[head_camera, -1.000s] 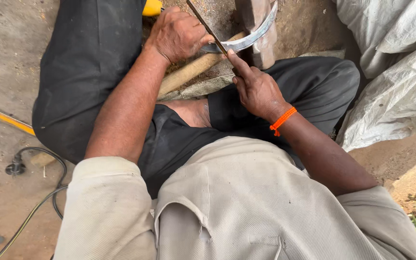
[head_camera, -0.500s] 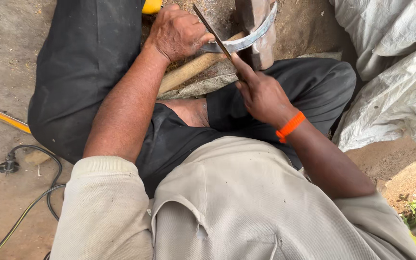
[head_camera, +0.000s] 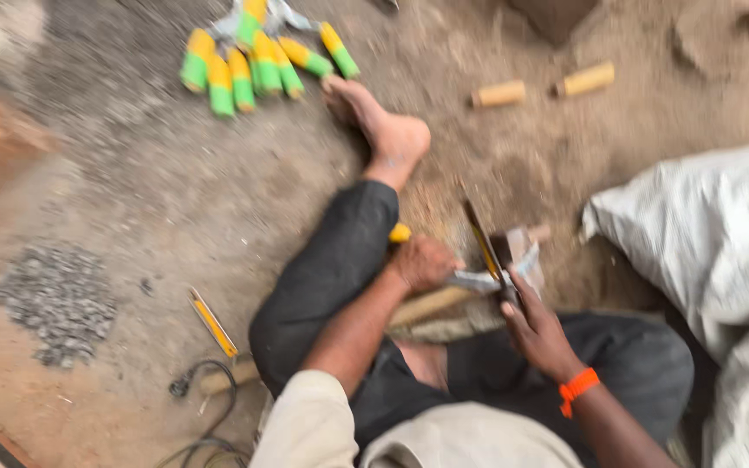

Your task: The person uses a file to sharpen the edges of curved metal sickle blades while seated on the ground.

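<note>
1. Left hand (head_camera: 422,263) clenched round curved sickle blade (head_camera: 489,277), pinning it on wooden handle (head_camera: 431,305) across lap, just beside knee.
2. Right hand (head_camera: 537,334) gripping thin file (head_camera: 482,244), slanted up, tip crossing blade.
3. Risk: file skidding off edge w/ a hard stroke, knuckles onto the blade; bare fingers v. close.
4. Risk: blade rolling under left grip, cutting palm or thigh.
5. Bare foot (head_camera: 383,130) stretched fwd near yellow-green handles (head_camera: 253,56); frame blurred, finer detail unclear.
</note>
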